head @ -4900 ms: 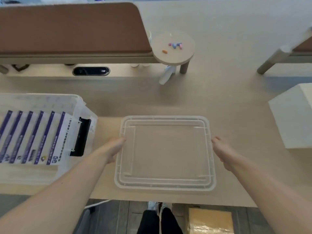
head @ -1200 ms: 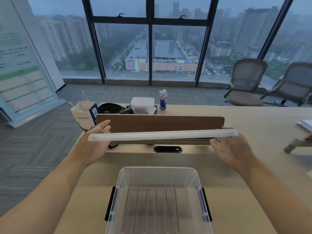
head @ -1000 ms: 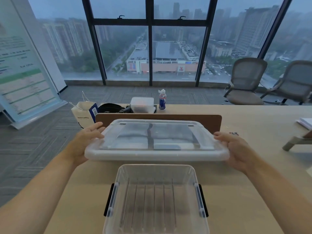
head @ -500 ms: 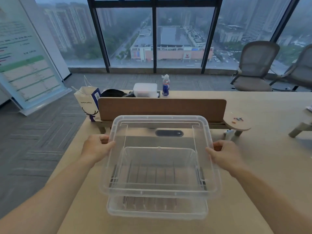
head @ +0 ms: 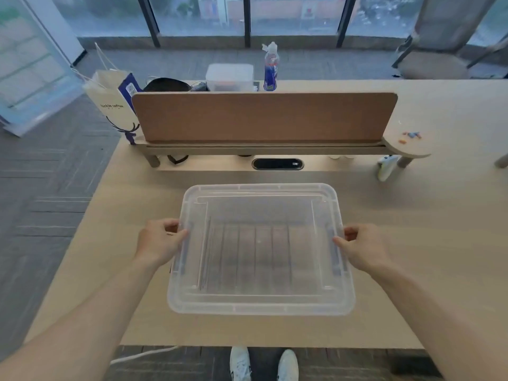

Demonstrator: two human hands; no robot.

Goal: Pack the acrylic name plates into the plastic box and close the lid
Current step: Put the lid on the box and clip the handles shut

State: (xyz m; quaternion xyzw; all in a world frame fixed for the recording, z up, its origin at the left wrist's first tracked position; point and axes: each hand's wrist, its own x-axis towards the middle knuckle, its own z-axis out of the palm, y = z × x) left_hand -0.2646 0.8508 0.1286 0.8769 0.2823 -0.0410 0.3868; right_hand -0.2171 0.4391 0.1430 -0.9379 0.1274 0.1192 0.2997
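Note:
A clear plastic lid [head: 261, 302] lies flat over the clear plastic box [head: 178, 266] in the middle of the table. Through the lid I see several acrylic name plates [head: 255, 259] standing in a row inside the box. My left hand [head: 159, 242] grips the lid's left edge. My right hand [head: 362, 248] grips its right edge. The box's side latches are mostly hidden under the lid and my hands.
A brown desk divider [head: 264, 118] stands behind the box, with a cable slot [head: 277, 164] below it. A paper coffee bag [head: 114, 101], a bottle [head: 270, 68] and a small container [head: 229, 77] sit beyond. A round side shelf [head: 409, 141] holds small coloured bits. The table's near edge [head: 247, 345] is close.
Both hands brought the lid down from in front of the divider and lowered it over the box; it now covers the box. My view tilted down.

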